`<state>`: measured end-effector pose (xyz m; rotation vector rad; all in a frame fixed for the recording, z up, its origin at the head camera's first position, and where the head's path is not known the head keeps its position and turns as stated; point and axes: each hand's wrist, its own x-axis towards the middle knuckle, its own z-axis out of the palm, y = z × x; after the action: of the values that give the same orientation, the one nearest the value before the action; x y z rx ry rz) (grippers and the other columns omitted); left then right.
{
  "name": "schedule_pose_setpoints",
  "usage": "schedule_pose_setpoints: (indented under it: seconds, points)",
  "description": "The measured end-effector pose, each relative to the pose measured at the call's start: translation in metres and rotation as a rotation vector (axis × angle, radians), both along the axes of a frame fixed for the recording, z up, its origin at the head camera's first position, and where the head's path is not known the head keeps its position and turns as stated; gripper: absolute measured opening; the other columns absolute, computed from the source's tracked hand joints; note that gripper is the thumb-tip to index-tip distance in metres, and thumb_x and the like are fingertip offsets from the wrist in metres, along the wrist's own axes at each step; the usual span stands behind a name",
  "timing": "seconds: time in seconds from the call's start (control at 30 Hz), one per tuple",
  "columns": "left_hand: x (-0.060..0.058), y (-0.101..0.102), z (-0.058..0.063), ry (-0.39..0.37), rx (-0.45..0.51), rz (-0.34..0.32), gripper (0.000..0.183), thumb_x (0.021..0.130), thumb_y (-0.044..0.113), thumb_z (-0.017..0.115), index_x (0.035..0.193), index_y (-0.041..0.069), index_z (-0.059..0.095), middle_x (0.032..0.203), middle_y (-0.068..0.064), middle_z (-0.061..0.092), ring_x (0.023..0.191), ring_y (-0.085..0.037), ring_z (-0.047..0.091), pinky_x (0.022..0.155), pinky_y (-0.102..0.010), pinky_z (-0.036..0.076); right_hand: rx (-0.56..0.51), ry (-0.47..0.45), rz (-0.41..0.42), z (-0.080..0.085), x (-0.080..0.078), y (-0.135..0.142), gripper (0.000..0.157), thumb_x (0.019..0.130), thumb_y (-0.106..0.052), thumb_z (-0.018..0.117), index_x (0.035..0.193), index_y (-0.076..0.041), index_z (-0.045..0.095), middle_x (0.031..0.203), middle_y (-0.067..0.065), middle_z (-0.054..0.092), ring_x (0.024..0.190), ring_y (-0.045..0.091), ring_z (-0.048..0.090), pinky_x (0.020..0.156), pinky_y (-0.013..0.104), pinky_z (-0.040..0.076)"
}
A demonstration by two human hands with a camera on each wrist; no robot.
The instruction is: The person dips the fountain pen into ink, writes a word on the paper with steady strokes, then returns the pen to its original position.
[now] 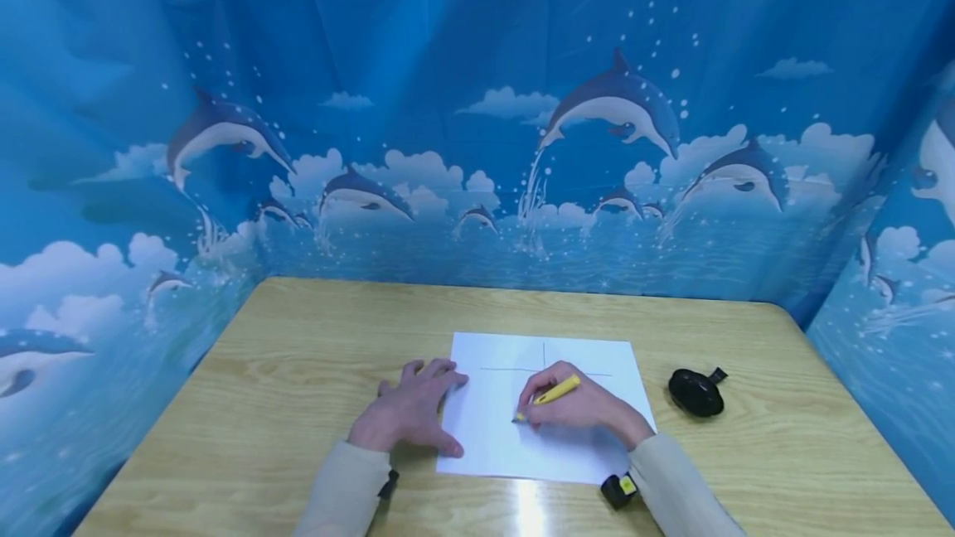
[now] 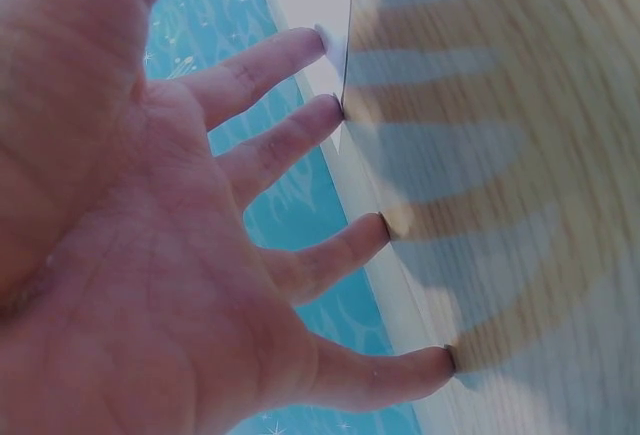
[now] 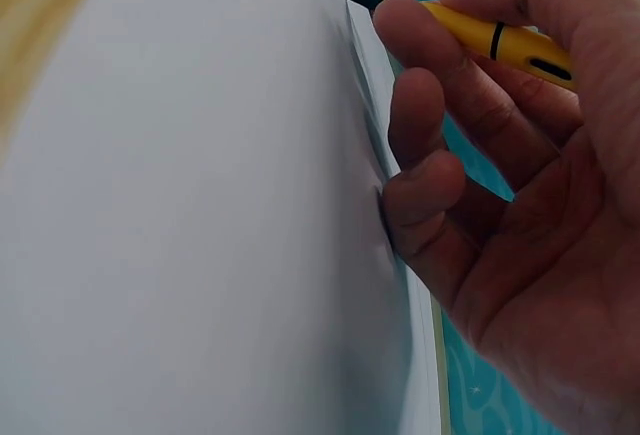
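Note:
A white sheet of paper (image 1: 485, 437) lies on the wooden table, with a thin dark cross of two lines (image 1: 544, 350) drawn on its upper half. My right hand (image 1: 570, 400) pinches a yellow fountain pen (image 3: 515, 47) between thumb and fingers. The pen's dark tip (image 3: 365, 2) points down at the paper, below the cross and left of the hand. The right hand's lower fingers curl in close to the sheet. My left hand (image 1: 414, 408) is spread at the paper's left edge, thumb and index fingertip over the sheet. Its other fingertips (image 2: 430, 365) come down on the table.
To the right of the paper sits a black oval object (image 1: 696, 393) with a small tab. The wooden table (image 1: 313, 330) reaches back to a blue dolphin-print curtain (image 1: 418, 214), which also hangs along both sides.

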<state>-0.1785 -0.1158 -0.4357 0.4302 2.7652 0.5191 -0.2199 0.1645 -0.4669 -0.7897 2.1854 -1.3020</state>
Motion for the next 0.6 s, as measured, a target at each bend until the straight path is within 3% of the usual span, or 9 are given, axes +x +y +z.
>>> schedule_pose_setpoints:
  seconds: [0.43, 0.6]
  points:
    - [0.0008, 0.0004, 0.0006, 0.002, -0.002, 0.005, 0.098, 0.063, 0.053, 0.093, 0.148, 0.025, 0.053, 0.161, -0.004, 0.041, 0.147, -0.048, 0.031, 0.104, -0.089, 0.026, 0.005, -0.02, 0.032, -0.0007, 0.0022, -0.0067, 0.008, 0.092, -0.018, 0.073, 0.096, -0.014, 0.079, 0.082, 0.005, 0.078, 0.067, 0.008, 0.066, 0.059, 0.019, 0.055]
    - [0.0005, 0.0004, 0.0008, 0.001, -0.003, 0.004, 0.098, 0.063, 0.054, 0.093, 0.148, 0.026, 0.053, 0.161, -0.003, 0.041, 0.147, -0.048, 0.031, 0.104, -0.09, 0.026, -0.021, -0.011, 0.064, -0.001, 0.0038, -0.01, 0.011, 0.093, -0.017, 0.072, 0.097, -0.009, 0.079, 0.082, 0.01, 0.077, 0.065, 0.007, 0.065, 0.059, 0.018, 0.053]
